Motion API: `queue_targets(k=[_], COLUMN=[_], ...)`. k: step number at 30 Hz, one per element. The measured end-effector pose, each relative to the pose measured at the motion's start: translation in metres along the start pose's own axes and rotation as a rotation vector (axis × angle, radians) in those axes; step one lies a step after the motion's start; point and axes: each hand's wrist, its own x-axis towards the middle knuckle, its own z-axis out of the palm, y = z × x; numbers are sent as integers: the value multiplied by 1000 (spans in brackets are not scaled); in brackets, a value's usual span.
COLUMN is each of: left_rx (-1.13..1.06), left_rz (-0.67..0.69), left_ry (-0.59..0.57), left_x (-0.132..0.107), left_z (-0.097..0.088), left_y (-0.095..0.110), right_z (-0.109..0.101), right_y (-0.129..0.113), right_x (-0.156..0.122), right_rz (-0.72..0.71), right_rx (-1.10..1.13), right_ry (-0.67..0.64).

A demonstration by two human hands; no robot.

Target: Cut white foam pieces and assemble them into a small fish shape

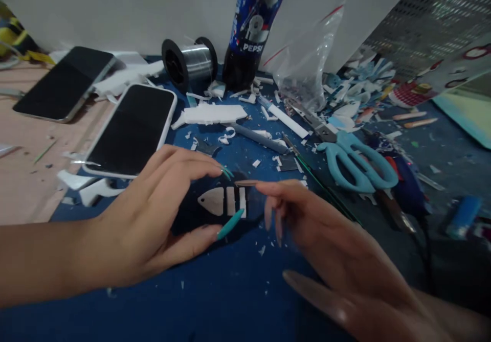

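Flat on the blue table lie small cut pieces in a row: a pointed pale piece (213, 201) with a hole near its tip, a short pale strip (230, 201) and a white strip (243, 199). My left hand (164, 209), with long teal nails, arches around them; its thumb and fingers are apart, and the thumbnail overlaps the white strip's lower end. From the right comes my right hand (326, 234), slightly blurred, thumb spread away from the fingers. Its index fingertip is just above the strips. I see nothing held in either hand.
Beyond my hands lie two phones (132, 127), a wire spool (190, 62), a Pepsi bottle (251, 35), a plastic bag (307, 66) and white scraps (215, 113). Blue-handled scissors (356, 163) and a dark tool with a cord (410, 183) lie to the right.
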Motion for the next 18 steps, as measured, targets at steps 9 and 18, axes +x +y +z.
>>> queue_targets(k=[9,18], left_rx=[-186,-225], left_rz=[46,47], left_ry=[8,-17], left_x=[0,0], left_z=[0,-3], left_y=[5,6], right_z=[14,20], right_y=[-15,-17], right_x=[-1,-5], right_rz=[165,124], right_rx=[270,324], right_ry=[-96,-106])
